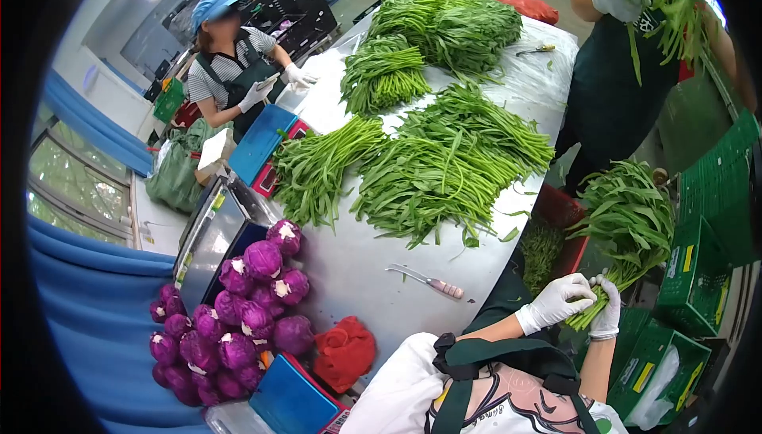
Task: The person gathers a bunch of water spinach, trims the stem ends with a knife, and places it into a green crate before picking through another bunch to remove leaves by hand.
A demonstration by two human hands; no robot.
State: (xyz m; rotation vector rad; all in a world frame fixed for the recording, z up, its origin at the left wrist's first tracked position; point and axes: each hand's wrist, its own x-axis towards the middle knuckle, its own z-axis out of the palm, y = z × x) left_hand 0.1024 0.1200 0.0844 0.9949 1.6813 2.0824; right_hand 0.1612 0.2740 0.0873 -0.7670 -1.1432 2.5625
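Leafy, thin-stemmed grns (625,210) in gloved R hand (607,310)

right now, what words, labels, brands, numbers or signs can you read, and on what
"Slim…", uncertain, ending unclear: white printed shirt at the bottom.
Too blurred: white lettering on the dark apron at upper right.
Too small: yellow labels on the green plastic crates.
Too small: keypad markings on the near blue-topped scale.

hands (561,303): white gloves (606,319) | white shirt (393,386), printed front | dark green apron (512,351), straps (456,406)
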